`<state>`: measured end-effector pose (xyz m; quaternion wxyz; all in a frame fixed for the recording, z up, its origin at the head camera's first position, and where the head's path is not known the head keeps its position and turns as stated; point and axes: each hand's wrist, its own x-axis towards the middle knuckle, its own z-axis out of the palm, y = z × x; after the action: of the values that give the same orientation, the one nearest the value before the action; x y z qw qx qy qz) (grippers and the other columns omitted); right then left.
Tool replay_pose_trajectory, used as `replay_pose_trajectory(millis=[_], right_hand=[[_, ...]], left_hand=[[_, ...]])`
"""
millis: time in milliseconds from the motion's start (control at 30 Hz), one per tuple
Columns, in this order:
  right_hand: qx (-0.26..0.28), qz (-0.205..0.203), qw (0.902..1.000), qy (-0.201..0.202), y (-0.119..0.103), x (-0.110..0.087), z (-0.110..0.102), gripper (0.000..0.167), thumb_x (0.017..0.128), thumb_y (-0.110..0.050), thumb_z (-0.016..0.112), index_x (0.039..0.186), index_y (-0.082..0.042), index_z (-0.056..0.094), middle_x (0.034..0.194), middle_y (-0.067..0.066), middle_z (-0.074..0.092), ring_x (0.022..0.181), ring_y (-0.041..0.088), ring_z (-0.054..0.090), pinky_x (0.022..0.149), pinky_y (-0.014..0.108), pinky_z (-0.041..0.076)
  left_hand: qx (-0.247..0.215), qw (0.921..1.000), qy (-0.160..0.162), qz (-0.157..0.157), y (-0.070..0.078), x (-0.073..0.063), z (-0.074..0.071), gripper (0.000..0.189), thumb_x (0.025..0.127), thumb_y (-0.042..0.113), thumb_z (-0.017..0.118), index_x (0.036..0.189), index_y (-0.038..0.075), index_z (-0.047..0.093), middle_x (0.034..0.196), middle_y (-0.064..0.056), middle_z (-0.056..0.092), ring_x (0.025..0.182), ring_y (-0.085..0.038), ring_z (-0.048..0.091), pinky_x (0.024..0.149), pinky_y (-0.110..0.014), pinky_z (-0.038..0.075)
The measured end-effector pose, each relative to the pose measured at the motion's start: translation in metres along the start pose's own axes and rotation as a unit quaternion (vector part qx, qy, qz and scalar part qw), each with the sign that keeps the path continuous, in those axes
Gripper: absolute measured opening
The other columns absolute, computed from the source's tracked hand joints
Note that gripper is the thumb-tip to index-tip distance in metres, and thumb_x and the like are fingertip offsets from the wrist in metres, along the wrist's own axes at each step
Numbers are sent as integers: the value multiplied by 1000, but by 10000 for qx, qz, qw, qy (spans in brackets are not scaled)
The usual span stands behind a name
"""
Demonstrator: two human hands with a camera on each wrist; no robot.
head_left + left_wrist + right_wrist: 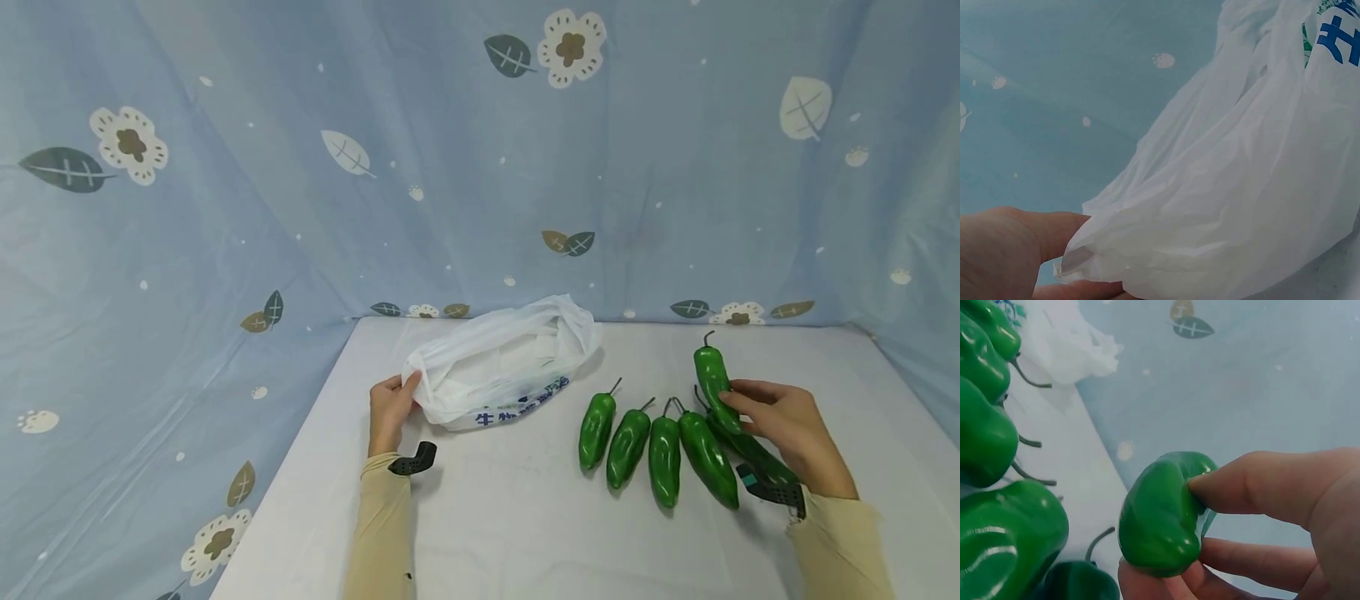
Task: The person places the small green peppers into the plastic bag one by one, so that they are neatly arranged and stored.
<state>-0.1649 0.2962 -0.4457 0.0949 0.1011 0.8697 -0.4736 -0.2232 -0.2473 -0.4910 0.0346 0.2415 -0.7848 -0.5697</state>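
A white plastic bag (480, 400) with blue printed characters lies at the back left of the table, its mouth held partly open. My left hand (392, 408) pinches the bag's left edge between thumb and fingers; the left wrist view shows the thumb against the thin plastic (1210, 206). My right hand (787, 425) grips a green pepper (712, 375) by its lower part, stem pointing away. In the right wrist view thumb and fingers press on the sides of that pepper (1163, 515). It is raised over another pepper (757, 454), partly hidden by the hand.
Several more green peppers (664, 462) lie in a row between the bag and my right hand, stems toward the back. A blue patterned cloth (450, 167) hangs behind and at the sides of the white table (525, 517).
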Motion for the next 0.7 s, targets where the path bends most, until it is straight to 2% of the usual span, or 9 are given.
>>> replay_pose_trajectory(millis=[133, 400, 700], right_hand=[[136, -112, 9998, -123, -6, 0, 1, 83, 103, -50, 57, 153, 13, 36, 157, 39, 35, 83, -19, 54, 76, 22, 62], [73, -272, 9996, -99, -22, 3, 7, 79, 104, -46, 59, 152, 13, 38, 155, 38, 40, 85, -15, 57, 79, 28, 64], [21, -451, 9987, -224, -40, 6, 10, 77, 103, -46, 59, 153, 10, 40, 154, 35, 43, 88, -14, 57, 82, 27, 64]], left_hand=[[41, 10000, -38, 51, 0, -1, 0, 56, 101, 41, 65, 138, -1, 63, 135, -21, 66, 110, -25, 64, 87, -29, 54], [68, 9999, -105, 3, -1, 0, 0, 56, 101, 41, 64, 139, -1, 63, 135, -21, 66, 115, -28, 63, 96, -37, 53], [-60, 9998, -175, -65, -1, 0, 0, 58, 101, 39, 64, 142, -2, 60, 142, -22, 61, 123, -32, 61, 104, -44, 53]])
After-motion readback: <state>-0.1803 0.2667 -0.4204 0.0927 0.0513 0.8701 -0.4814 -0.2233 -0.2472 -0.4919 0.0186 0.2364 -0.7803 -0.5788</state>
